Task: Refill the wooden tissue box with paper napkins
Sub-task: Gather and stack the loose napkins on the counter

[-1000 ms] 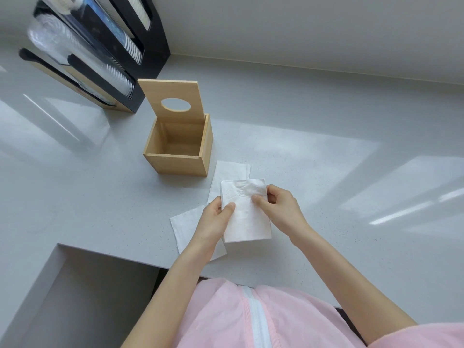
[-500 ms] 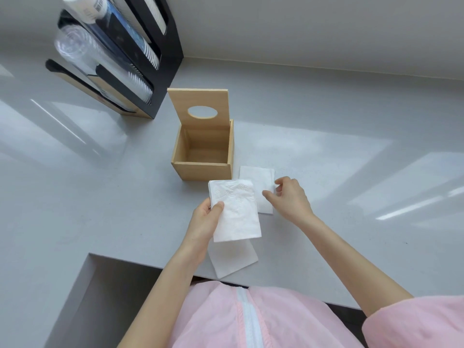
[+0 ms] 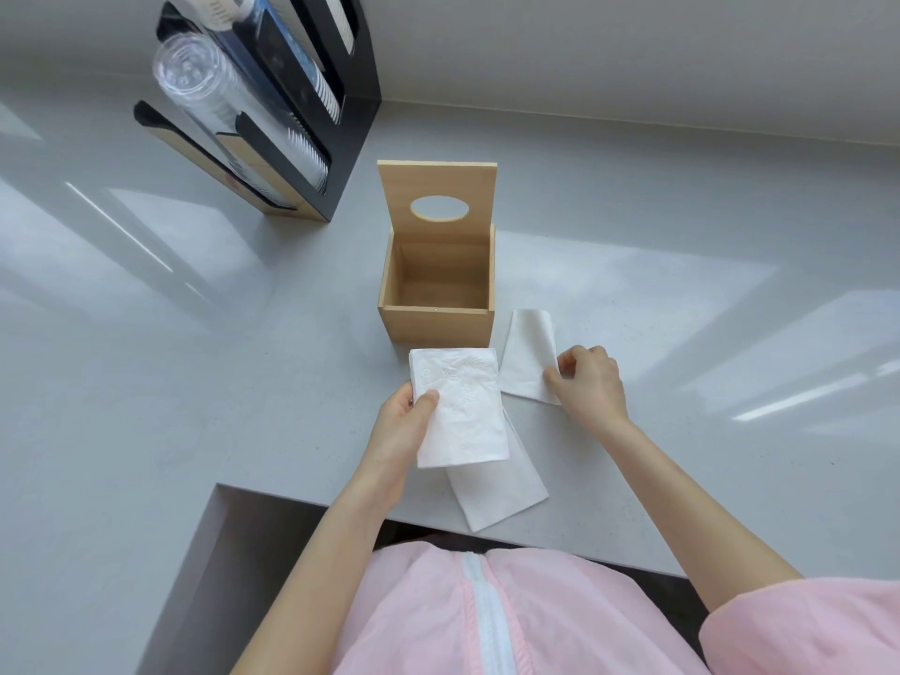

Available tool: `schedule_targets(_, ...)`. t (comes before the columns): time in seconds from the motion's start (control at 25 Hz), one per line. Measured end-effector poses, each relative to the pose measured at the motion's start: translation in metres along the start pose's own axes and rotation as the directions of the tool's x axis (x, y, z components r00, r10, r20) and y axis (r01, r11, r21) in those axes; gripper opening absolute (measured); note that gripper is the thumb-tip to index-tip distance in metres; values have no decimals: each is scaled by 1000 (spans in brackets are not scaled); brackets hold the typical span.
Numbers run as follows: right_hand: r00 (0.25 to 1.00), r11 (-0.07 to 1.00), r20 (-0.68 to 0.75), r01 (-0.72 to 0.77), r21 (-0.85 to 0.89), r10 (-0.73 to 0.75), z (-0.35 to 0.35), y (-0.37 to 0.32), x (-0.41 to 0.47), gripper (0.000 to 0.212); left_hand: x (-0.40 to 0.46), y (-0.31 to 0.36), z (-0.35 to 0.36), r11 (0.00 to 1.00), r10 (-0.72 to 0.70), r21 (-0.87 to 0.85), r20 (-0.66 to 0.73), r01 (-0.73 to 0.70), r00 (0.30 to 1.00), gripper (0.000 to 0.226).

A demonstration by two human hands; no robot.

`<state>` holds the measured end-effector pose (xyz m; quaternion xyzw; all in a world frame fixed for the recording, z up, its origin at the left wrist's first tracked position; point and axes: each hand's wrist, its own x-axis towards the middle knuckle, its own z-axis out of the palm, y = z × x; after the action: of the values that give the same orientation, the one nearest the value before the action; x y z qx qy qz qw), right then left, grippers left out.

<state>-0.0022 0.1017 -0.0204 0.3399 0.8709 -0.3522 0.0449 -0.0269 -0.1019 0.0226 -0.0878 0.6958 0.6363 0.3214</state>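
The wooden tissue box point(image 3: 437, 285) stands lid-up, empty, just beyond our left hand point(image 3: 404, 426) — clamped on a napkin stack point(image 3: 458, 406); our right hand point(image 3: 587, 382) pinches another napkin point(image 3: 526, 355) off the bench point(image 3: 243, 382).

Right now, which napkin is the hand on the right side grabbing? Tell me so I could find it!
Find the open wooden tissue box in the middle of the grey counter. Just to its right lies a folded white napkin, and the right hand pinches its near corner. Unlike the napkin stack in the left hand, it lies on the counter beside the box.
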Motion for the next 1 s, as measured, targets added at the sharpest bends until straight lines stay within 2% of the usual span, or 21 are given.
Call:
schedule_targets(0.08, 1000, 996, -11, 1, 85, -1, -2, 0, -4, 11, 1, 0, -3, 1000, 6, -1, 2, -6, 1000, 24)
schedule_targets(0.2, 999, 950, 2, -41, 309, 43, -10, -3, -15, 5, 2, -2, -5, 1000, 10, -2, 14, -10, 1000, 25)
schedule_targets(0.36, 992, 811, 110, -116, 574, 64, -18, -10, -32, 34, 3, -4, -5, 1000, 0, 0, 26, 0, 1000, 25)
schedule_targets(0.44, 984, 719, 170, -150, 679, 45, -23, -14, -41, 40, 2, -5, -5, 1000, -6, 5, 23, 6, 1000, 25)
schedule_targets(0.56, 946, 517, 274, -149, 843, -173, -32, -22, -56, 32, 2, -6, -5, 1000, -20, 7, 4, 20, 1000, 25)
schedule_targets(0.64, 868, 427, 340, -170, 888, -363, -34, -33, -67, 29, 1, -6, -5, 1000, -23, 9, -13, 23, 1000, 24)
schedule_targets(0.72, 804, 447, 402, -192, 873, -439, -28, -42, -77, 28, 0, -7, -6, 1000, -8, 29, 4, 8, 1000, 23)
schedule_targets(0.76, 805, 509, 424, -180, 841, -416, -21, -45, -80, 25, -1, -6, -6, 999, 4, 46, 14, -5, 1000, 23)
schedule_targets(0.88, 899, 766, 386, -98, 635, -205, 2, -48, -84, 18, -4, -7, -6, 1000, 22, 19, 2, -22, 1000, 21)
schedule_targets(1.0, 940, 834, 327, -102, 542, -98, 17, -46, -86, 14, -6, -9, -8, 1000, -15, -16, -6, 15, 1000, 27)
